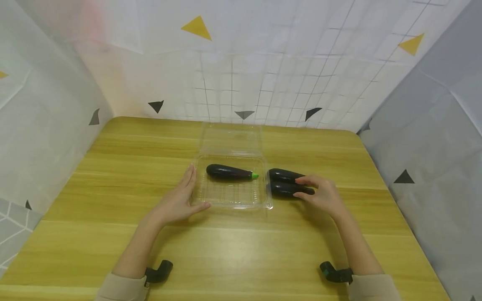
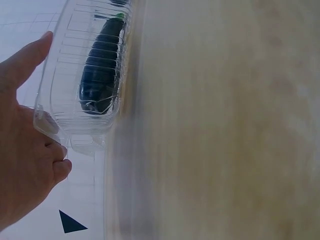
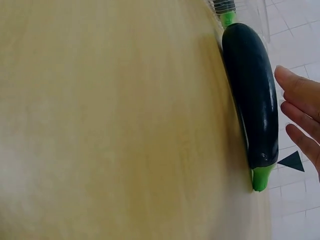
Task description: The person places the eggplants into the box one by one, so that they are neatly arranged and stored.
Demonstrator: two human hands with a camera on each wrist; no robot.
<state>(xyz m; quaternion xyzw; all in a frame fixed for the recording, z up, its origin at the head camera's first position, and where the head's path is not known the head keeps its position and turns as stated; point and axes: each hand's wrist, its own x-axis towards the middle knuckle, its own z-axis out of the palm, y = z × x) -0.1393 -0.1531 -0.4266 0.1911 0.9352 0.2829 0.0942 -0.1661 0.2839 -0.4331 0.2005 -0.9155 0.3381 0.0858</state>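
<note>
A clear plastic clamshell box (image 1: 229, 196) lies with its lid (image 1: 230, 139) laid back. In it sits one dark eggplant (image 1: 229, 172), its green stem end pointing right. My left hand (image 1: 177, 200) rests against the box's left side, fingers straight along the wall and thumb by the front corner. Right of the box two more eggplants lie side by side, a rear one (image 1: 284, 174) and a front one (image 1: 286, 190). Over their right ends hovers my right hand (image 1: 321, 194), thumb and fingers apart. In the right wrist view its fingers (image 3: 300, 95) stand off the near eggplant (image 3: 252, 95).
All this lies on a wood-grain table (image 1: 241, 251). White sheeting with grid lines and triangles (image 1: 244, 83) rises behind the table and along both sides. Dark wrist mounts (image 1: 160, 271) stick out from both forearms near the beige sleeves.
</note>
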